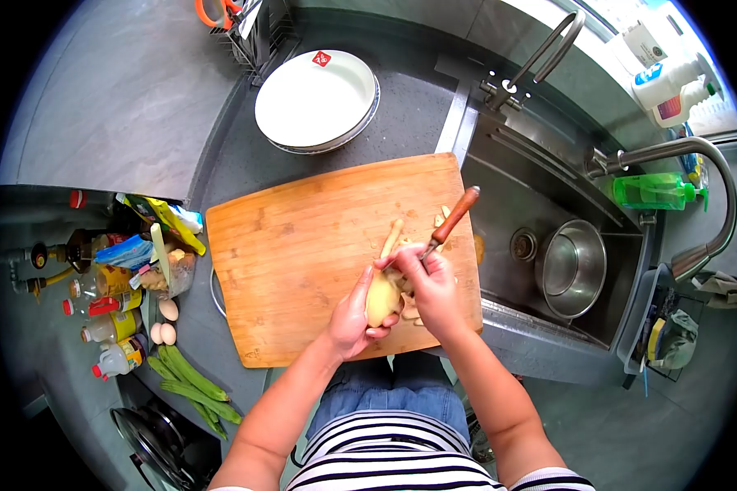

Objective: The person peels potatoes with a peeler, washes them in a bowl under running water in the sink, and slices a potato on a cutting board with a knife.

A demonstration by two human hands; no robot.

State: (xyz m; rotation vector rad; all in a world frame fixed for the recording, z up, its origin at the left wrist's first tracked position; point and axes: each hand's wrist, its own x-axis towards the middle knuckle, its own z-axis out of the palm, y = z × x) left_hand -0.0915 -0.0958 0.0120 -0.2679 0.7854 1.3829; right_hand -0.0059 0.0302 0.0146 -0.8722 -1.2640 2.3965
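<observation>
My left hand (351,317) is closed around a partly peeled yellow potato (379,301), held low over the near right part of a wooden cutting board (295,262). In my right hand (434,293) is a peeler (457,214) with a reddish-brown wooden handle that points away and to the right. My fingers grip it near its metal end, against the potato, and hide most of the head. A long strip of peel (392,237) hangs or lies just beyond my fingers; which, I cannot tell. More peel pieces are scattered on the board's right side.
Right of the board is a steel sink (499,245) with a metal pot (574,270) and a faucet (696,147). Stacked white plates (315,102) stand behind the board. To the left are green long vegetables (192,380), eggs (165,331), bottles (123,356) and packages.
</observation>
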